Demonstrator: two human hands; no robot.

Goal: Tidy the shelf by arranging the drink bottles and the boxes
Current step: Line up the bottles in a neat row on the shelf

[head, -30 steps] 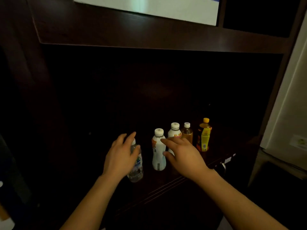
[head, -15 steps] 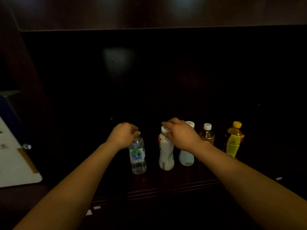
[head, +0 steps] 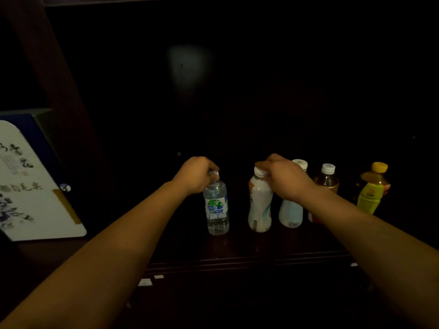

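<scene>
While you look down at frame centre, your left hand [head: 196, 174] grips the clear plastic water bottle [head: 216, 206] by its cap; right hand [head: 283, 178] clamps the white plastic drink bottle [head: 259, 203] w/ white cap.

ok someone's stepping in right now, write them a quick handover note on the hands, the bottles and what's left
Left hand: grip closed on the cap of the clear water bottle, which stands on the shelf.
Right hand: grip closed on the cap of the white drink bottle, also standing.
To the right stand a pale bottle, a brown tea bottle and a yellow-capped bottle.
Done: all five upright in a rough row.
Left: the water bottle stands apart; probably close that gap. A white printed box sits far left, not yet handled.
</scene>
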